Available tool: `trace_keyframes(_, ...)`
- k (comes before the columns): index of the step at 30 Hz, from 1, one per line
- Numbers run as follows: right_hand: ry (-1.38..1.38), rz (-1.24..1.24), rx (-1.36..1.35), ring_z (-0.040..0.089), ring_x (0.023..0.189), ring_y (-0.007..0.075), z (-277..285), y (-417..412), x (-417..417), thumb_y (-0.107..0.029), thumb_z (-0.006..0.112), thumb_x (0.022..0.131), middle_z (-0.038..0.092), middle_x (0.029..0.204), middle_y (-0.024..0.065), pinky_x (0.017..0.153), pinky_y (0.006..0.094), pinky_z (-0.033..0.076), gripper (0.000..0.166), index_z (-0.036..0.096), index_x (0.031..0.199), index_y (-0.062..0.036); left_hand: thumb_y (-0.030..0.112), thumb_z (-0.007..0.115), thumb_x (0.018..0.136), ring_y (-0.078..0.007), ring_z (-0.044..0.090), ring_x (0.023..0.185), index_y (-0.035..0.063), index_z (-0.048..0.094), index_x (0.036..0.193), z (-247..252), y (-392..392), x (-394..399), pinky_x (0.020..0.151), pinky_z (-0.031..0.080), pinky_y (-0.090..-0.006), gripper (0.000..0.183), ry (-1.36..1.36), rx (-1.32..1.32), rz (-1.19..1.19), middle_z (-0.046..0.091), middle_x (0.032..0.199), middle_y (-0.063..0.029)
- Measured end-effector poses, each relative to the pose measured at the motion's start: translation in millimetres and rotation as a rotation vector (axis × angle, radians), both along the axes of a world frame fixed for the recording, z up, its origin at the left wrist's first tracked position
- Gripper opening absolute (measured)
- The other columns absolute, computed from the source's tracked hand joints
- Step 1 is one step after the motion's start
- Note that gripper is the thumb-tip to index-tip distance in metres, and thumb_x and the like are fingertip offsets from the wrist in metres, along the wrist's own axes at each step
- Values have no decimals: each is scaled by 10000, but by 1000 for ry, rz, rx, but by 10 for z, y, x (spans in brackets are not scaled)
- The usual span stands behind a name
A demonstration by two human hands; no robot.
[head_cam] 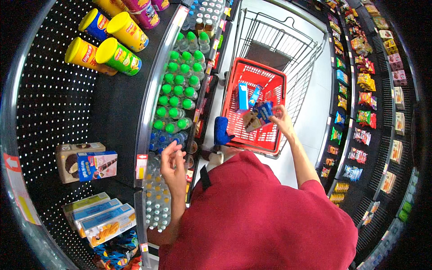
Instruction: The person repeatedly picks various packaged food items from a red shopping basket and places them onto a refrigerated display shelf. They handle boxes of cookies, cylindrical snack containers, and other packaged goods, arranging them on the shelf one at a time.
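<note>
My right hand (pixel 282 120) grips the blue end of snack packaging (pixel 259 116), slightly blurred, above the red shopping basket (pixel 285 81). The packaging shows blue and brown printed sides; whether it is one box or two I cannot tell. Inside the basket lie a blue-and-white box (pixel 242 96) and a smaller blue box (pixel 255 96). My left hand (pixel 173 162) is empty, its fingers loosely bent and apart, in front of the shelf edge. On the shelf to its left, a blue wafer-roll box (pixel 98 165) stands against a brown snack box (pixel 65 163).
The basket sits at a wire shopping cart (pixel 280 30). Left shelving holds Lay's chip canisters (pixel 118 56), Franzzi cookie boxes (pixel 109 224) and, lower down, green-capped bottles (pixel 179 81). Across the white floor (pixel 312 98), another rack carries snack bags (pixel 364 98). A blue padded piece (pixel 221 131) covers the basket's corner.
</note>
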State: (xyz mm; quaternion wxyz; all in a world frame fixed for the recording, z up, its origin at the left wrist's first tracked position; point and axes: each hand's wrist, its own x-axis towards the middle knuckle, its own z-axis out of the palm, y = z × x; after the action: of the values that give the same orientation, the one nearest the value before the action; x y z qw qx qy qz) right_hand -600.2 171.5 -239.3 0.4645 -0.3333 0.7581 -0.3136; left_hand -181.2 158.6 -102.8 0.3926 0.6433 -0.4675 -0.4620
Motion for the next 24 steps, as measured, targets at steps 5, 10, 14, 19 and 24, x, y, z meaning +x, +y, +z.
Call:
trace_keyframes(5, -257, 165, -103, 586, 739, 68, 972, -437, 462, -117, 689, 882, 688, 967, 26, 564, 199, 431, 330, 594, 1198, -120, 134, 608, 1015, -134, 669, 963, 42, 602, 1327, -67, -76, -43, 788, 536, -266, 326, 127, 49, -207, 679, 1212, -98)
trace_keyframes(10, -468, 272, -168, 564, 703, 55, 1516, -710, 985, -123, 680, 863, 654, 932, 11, 570, 187, 435, 326, 605, 1179, -96, 156, 687, 966, -197, 629, 1104, 40, 597, 1352, 8, -235, -94, 787, 545, -311, 413, -39, -70, -352, 642, 1259, -135)
trace_keyframes(14, -673, 430, -278, 648, 896, 109, 1534, -846, 1245, -84, 679, 897, 652, 1096, 58, 640, 239, 585, 323, 600, 1209, -54, 168, 712, 950, -202, 674, 1016, 5, 605, 1338, 111, -232, -30, 760, 551, -305, 435, 27, 13, -353, 673, 1242, -149)
trace_keyframes(19, -622, 583, -279, 630, 1012, 113, 1677, -949, 1698, -101, 692, 925, 670, 1115, 29, 886, 282, 524, 329, 625, 1240, -39, 134, 763, 907, -83, 657, 822, -6, 660, 1259, -32, -16, 201, 672, 534, -239, 393, 35, -57, -315, 731, 1027, -59)
trace_keyframes(24, -664, 581, -313, 626, 985, 155, 1696, -913, 2168, -221, 772, 912, 645, 1141, 74, 794, 295, 541, 606, 497, 1426, -54, 148, 766, 911, -131, 681, 970, -25, 644, 1243, 75, 270, 462, 819, 554, -282, 393, 262, 38, -85, 728, 1092, -94)
